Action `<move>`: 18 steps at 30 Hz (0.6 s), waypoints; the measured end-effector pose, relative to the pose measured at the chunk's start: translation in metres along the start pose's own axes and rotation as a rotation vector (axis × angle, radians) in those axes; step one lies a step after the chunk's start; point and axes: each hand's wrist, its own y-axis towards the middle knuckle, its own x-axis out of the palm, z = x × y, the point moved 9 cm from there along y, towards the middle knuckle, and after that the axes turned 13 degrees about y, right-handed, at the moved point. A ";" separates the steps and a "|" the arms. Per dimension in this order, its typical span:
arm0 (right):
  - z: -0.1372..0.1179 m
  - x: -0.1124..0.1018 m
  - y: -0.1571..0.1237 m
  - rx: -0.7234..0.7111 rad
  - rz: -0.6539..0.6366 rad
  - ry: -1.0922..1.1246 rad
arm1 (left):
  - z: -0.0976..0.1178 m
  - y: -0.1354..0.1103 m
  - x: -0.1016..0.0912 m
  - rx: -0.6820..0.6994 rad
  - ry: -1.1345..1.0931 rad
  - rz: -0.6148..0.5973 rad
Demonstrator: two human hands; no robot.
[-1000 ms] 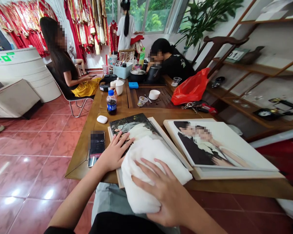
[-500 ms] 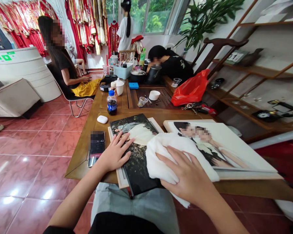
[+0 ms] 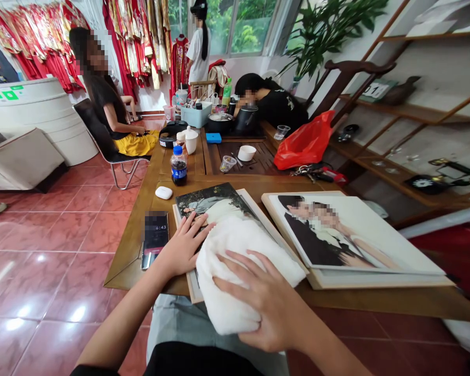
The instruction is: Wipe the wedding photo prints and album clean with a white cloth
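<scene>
Across the near half of the left photo panel (image 3: 215,200) sits the white cloth (image 3: 253,237), bunched up, its near side hanging past the table (image 3: 258,183) edge over my lap. My right hand (image 3: 264,297) has it: fingers spread over the top of the wad, thumb down by its near edge, cloth held between. My left hand (image 3: 184,245) is flat, fingers fanned, on the panel's left margin, no pinch. Panel lies on a pale-edged board; cloth's right corner ends just beside the second photo album (image 3: 337,235), couple picture face up. Left of my left hand: phone (image 3: 155,243), screen lit; white case (image 3: 163,192) beyond it, then a blue-capped bottle (image 3: 178,166). Farther up: small plastic cup (image 3: 227,164), white bowl (image 3: 246,153), keys (image 3: 305,171) by a red bag (image 3: 305,143). Person in black (image 3: 278,107) bent over at the far end, another in yellow (image 3: 137,143) seated left.
</scene>
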 end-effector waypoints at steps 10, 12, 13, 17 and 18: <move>0.061 -0.033 -0.034 0.254 0.301 -0.251 | 0.003 0.000 -0.007 -0.031 -0.015 0.017; 0.058 -0.032 -0.031 0.243 0.290 -0.241 | 0.003 0.000 -0.006 -0.033 -0.016 0.009; 0.054 -0.031 -0.029 0.223 0.278 -0.224 | 0.003 0.000 -0.006 -0.033 -0.016 0.009; 0.031 -0.018 -0.012 0.086 0.163 -0.104 | 0.001 0.000 -0.006 -0.030 -0.015 0.027; 0.026 -0.015 -0.008 0.056 0.123 -0.073 | 0.001 0.000 -0.005 -0.025 -0.015 0.022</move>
